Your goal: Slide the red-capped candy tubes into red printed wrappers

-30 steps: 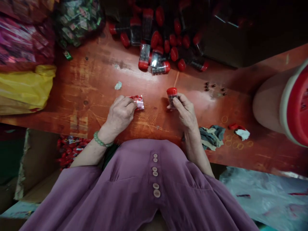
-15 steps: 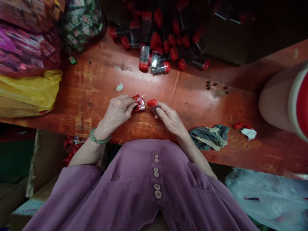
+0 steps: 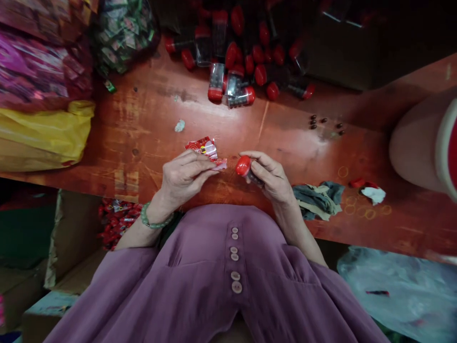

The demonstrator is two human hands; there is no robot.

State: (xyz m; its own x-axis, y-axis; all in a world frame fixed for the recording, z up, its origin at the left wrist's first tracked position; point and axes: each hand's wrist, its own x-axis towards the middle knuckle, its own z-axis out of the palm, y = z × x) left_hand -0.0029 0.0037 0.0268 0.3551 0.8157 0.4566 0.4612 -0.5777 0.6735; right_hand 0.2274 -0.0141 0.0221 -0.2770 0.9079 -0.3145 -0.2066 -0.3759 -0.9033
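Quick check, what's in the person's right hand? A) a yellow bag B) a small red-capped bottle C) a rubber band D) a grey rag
B: the right hand grips a small red-capped bottle, cap pointing toward the left hand, which pinches a red and white packet.

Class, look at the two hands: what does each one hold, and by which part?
The left hand pinches a red-and-white sachet by its lower edge. The right hand holds a red-capped vial by its body, cap free.
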